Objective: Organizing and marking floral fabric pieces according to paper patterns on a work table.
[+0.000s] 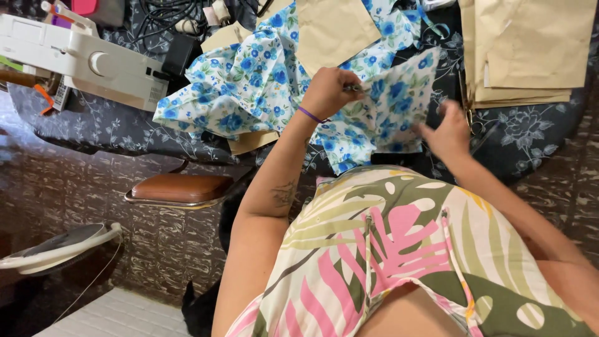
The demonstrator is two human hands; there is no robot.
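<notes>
The left hand [329,92], a purple band at its wrist, is clenched around a thin metal tool [353,88] whose tip pokes out toward the white cotton fabric printed with blue flowers [262,81]; what kind of tool it is cannot be told. That fabric lies bunched across the desk covered in a dark floral cloth [118,128], spreading under and to both sides of the left hand. The right hand [448,132] rests with fingers spread and released, pressing down on the fabric's near right edge. Sheets of tan pattern paper [530,50] are stacked just beyond the right hand, and a white sewing machine [87,59] stands well apart at the far left.
</notes>
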